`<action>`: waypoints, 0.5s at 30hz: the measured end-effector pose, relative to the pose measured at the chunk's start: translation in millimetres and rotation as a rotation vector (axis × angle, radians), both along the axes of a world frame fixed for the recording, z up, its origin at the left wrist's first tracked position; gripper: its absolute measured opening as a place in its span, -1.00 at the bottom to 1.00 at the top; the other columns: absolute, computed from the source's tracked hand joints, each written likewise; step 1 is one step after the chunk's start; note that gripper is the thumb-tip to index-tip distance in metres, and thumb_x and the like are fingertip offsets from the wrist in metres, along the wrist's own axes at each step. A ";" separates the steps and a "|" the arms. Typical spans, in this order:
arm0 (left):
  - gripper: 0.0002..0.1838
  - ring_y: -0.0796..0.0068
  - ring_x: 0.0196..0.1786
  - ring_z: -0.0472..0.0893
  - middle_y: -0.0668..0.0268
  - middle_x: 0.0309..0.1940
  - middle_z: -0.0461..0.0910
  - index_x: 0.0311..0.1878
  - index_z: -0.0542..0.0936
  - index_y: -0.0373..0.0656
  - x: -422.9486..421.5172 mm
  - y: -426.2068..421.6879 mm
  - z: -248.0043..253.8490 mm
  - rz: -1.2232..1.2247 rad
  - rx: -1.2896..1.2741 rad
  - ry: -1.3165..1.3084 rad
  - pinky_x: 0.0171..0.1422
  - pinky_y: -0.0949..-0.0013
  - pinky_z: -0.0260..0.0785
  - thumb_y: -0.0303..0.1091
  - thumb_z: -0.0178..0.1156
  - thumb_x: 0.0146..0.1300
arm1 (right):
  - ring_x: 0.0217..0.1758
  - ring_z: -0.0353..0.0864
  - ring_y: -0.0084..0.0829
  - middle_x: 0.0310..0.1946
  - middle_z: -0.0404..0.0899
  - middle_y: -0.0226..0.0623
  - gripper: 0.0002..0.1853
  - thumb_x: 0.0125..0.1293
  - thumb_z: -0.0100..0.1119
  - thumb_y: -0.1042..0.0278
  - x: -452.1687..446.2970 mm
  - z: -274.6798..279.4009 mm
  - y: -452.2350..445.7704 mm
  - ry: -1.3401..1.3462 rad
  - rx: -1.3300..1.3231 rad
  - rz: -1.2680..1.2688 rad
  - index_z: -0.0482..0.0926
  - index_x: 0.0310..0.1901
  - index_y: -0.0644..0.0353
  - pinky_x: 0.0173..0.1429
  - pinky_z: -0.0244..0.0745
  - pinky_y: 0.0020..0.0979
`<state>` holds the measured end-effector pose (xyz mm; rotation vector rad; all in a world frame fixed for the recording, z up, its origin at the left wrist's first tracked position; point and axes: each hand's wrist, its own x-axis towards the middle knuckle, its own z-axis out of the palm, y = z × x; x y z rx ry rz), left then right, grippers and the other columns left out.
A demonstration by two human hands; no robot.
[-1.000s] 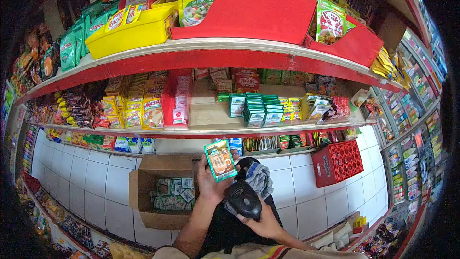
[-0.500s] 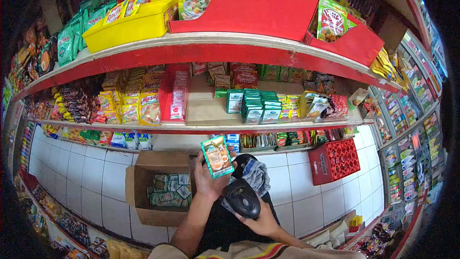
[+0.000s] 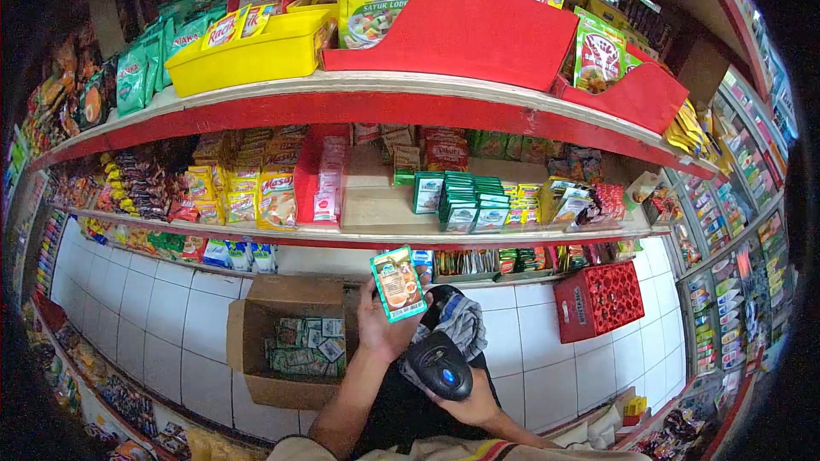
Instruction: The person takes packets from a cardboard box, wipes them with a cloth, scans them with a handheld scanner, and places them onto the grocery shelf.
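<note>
Nearest, in front of the person's dark-clothed lap, the right hand [image 3: 474, 401] has its grip wrapped around a black handheld device [image 3: 434, 358] with a glowing blue light. Just beyond, the left hand [image 3: 382, 324] has its grip around a green-edged packet [image 3: 399, 284], printed face toward the camera. To the left, a cardboard box [image 3: 286, 393] of small packets [image 3: 306, 346] sits on a white tiled floor [image 3: 201, 358]; to the right stands a red crate [image 3: 598, 300]. Farther off, a pale middle shelf [image 3: 376, 198] carries green packets [image 3: 472, 201] in rows, and the red-edged upper shelf [image 3: 427, 101] holds a yellow bin [image 3: 248, 60] and a red display tray [image 3: 465, 34]
</note>
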<state>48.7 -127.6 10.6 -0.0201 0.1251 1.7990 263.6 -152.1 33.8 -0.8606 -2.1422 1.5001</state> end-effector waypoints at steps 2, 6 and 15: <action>-0.37 0.18 0.22 0.55 0.07 0.25 0.53 0.39 0.40 -0.14 -2.0 3.3 -4.1 0.008 -0.028 0.010 0.30 0.06 0.37 0.09 -0.17 0.46 | -0.03 0.76 -0.27 -0.11 0.73 -0.08 -0.34 0.11 0.49 0.28 -0.2 6.6 0.5 -0.065 -0.026 -0.050 0.46 0.23 0.27 0.11 0.60 -0.27; -0.50 0.32 0.23 0.51 0.17 0.16 0.55 0.35 0.41 -0.12 -18.0 18.7 -11.7 0.097 -0.077 0.165 0.30 0.07 0.37 -0.08 0.03 0.45 | -0.06 0.76 -0.14 -0.12 0.71 0.00 -0.28 0.07 0.50 0.22 11.7 -1.6 11.6 -0.053 0.029 -0.053 0.43 0.26 0.27 0.04 0.63 -0.22; -0.84 0.53 -0.04 0.61 0.30 -0.09 0.63 -0.01 0.53 -0.24 -79.9 75.0 9.2 0.456 -0.290 0.858 0.13 0.40 0.46 -0.49 0.21 0.40 | -0.27 0.70 0.09 -0.38 0.66 0.05 -0.29 0.13 0.44 0.00 46.4 -40.7 31.8 -0.629 0.357 0.142 0.35 0.17 0.23 -0.20 0.59 0.01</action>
